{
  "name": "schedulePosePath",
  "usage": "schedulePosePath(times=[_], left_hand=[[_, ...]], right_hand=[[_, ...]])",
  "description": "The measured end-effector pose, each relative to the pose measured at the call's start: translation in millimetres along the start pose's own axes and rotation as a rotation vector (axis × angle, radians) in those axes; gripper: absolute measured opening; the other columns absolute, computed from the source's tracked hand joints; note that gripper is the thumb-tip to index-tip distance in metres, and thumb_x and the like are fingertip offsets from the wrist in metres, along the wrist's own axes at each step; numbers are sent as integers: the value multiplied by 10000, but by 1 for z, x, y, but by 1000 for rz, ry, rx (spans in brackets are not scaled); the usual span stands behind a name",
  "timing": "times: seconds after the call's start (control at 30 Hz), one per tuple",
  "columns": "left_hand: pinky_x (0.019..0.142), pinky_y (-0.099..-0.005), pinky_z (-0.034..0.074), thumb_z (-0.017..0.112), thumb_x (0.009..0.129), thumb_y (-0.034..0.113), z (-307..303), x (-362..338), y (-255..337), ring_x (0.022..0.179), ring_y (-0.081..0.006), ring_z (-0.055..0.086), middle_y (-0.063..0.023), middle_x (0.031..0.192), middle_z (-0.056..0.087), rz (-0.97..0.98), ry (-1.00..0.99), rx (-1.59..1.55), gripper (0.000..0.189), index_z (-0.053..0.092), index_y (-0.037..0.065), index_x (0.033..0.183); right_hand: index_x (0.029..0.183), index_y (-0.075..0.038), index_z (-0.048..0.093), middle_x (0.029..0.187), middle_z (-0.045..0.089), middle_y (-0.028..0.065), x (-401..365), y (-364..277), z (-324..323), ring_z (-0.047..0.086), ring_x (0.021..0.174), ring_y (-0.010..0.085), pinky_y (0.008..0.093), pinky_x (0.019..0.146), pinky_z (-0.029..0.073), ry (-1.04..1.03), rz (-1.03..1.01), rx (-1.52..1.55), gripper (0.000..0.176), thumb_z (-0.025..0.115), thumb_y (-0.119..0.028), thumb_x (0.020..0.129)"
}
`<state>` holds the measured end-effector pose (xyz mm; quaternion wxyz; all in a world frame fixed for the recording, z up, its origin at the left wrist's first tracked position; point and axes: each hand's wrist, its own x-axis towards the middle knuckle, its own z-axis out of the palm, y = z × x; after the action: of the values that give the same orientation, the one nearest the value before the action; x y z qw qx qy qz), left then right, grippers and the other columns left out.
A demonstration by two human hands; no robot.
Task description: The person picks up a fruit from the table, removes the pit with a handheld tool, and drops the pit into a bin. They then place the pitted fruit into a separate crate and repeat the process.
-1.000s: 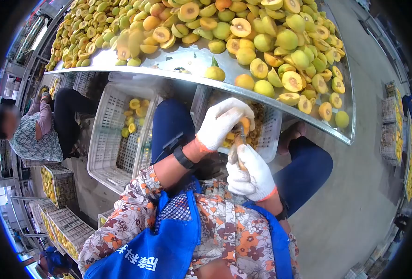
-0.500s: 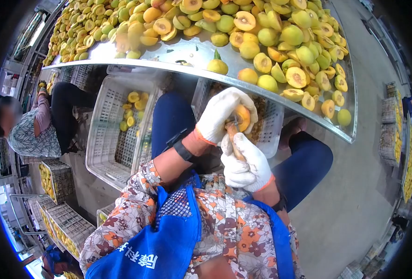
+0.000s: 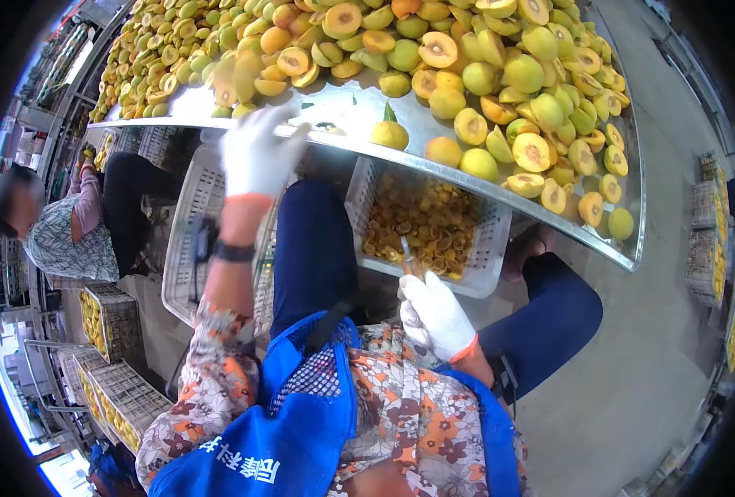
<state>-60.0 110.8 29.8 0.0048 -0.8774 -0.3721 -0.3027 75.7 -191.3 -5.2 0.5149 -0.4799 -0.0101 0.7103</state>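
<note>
My left hand (image 3: 257, 155), in a white glove, is blurred at the metal table's front edge, over the left crate (image 3: 187, 240). Its fingers are apart and no fruit shows in them. My right hand (image 3: 438, 315), also gloved, is closed on a pitting tool (image 3: 408, 256) whose metal tip points up, below the crate of small scraps (image 3: 421, 225). Halved yellow-green fruit (image 3: 531, 152) is heaped on the metal table (image 3: 343, 139). A fruit with a leaf (image 3: 390, 134) lies near the table's edge.
Another person (image 3: 73, 228) sits at the left, beside the same table. Crates of yellow fruit (image 3: 115, 393) stand on the floor at the lower left, and stacked crates (image 3: 704, 240) stand at the far right. My knees flank the scrap crate.
My left hand has moved left and up, away from my right hand, and opened; the fruit half it held is gone from it. My right hand has dropped slightly with the tool.
</note>
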Motion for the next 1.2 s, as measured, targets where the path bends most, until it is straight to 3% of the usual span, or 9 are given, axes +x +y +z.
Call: schedulePosePath(times=[0.23,0.57,0.63,0.73,0.83,0.97,1.0,1.1,1.2], left_hand=[[888,-460,527,697,801,506,97,67,82,1025,-386,659,-216,1081,671,83,-776,-9,545,662,114,1178],[900,-482,517,663,798,473,98,71,63,1063,-417,631,-226,1094,656,69,-655,15,509,663,116,1161],[802,-422,547,635,859,453,83,64,61,963,-328,678,-166,1020,691,66,-581,-13,467,664,115,1179],[633,-258,525,494,999,377,65,33,52,784,-118,649,-41,984,670,-365,-510,-1298,396,641,85,1222],[693,-291,553,390,1007,422,42,-10,89,880,-159,662,-79,1052,678,-576,-512,-1747,509,615,38,1252],[951,-339,509,347,1005,392,35,-45,125,1025,-205,638,-121,1111,671,-616,-453,-1834,533,606,-16,1229],[948,-334,506,347,1012,366,33,-48,130,1022,-202,636,-121,1107,671,-542,-459,-1807,509,610,-18,1219],[934,-315,497,356,1025,305,24,-52,146,1005,-189,627,-112,1093,673,-439,-442,-1697,445,629,-11,1179],[899,-293,492,377,1038,253,28,-55,143,964,-170,616,-92,1048,677,-283,-404,-1478,381,654,5,1121]], right_hand=[[990,-82,508,663,450,-15,-1,-5,-5,371,472,69,240,398,268,77,-87,30,195,540,-264,1054],[960,-89,520,654,477,-2,-6,-10,0,407,452,93,259,402,295,75,-205,-39,232,560,-297,1054],[976,-77,515,656,491,5,-11,-15,3,422,447,96,265,400,318,78,-227,-74,226,561,-285,1054],[1021,-78,534,652,509,45,-13,-16,2,486,466,127,303,419,392,116,-345,-142,146,578,-216,1042],[1098,-76,558,659,534,110,-5,-18,5,562,502,231,373,470,463,254,-568,-502,147,617,-175,1006],[1159,-13,568,838,622,241,1,-27,4,626,616,391,453,551,513,474,-1381,-1513,275,661,-169,953],[1171,-36,605,1011,601,277,2,-21,10,651,684,400,468,559,519,475,-1077,-1233,268,660,-156,937],[1173,-60,630,1096,557,295,1,-20,17,656,725,428,481,561,525,484,-930,-1083,254,641,-125,927],[1161,-17,610,1070,562,305,2,-15,3,657,734,436,480,564,528,436,-1221,-1506,242,612,-83,928]])
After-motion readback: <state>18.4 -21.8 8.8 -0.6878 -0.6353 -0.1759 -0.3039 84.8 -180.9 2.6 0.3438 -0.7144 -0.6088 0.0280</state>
